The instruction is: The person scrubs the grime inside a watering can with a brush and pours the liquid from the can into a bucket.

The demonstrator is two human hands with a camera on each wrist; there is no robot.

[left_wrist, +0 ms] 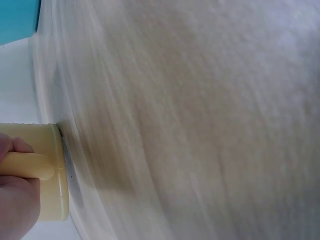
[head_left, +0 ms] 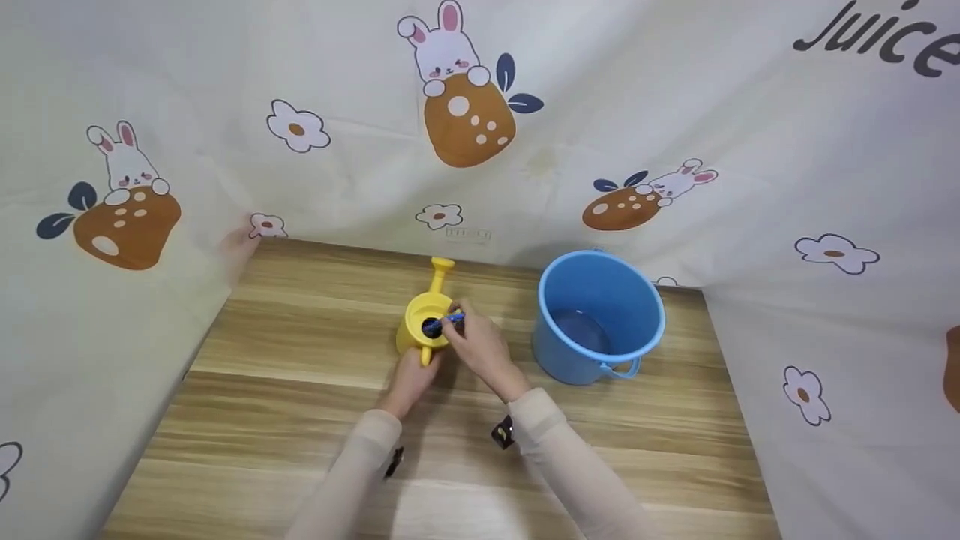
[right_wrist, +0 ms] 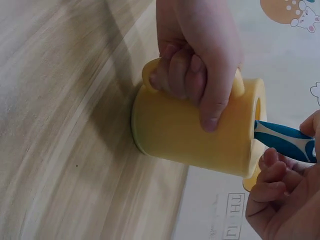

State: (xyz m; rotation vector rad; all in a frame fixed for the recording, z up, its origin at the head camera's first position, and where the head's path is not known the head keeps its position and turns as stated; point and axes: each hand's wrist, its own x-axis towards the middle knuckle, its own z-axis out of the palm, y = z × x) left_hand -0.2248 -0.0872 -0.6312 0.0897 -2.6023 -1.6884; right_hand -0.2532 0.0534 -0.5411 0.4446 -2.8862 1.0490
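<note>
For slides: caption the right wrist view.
Left hand grips yellow watering can; right hand holds blue tool partly inside.

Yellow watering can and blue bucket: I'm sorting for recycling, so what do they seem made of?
Yellow watering can: probably plastic, satin-looking, with even colour and rounded edges. Blue bucket: likely plastic, possibly satin; smooth walls, thick rounded rim.

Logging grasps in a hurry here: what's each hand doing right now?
Left hand: closed, holding the round yellow plastic watering can by its looped handle.
Right hand: closed, holding a slim blue-and-white tool, one end inside the can.
</note>
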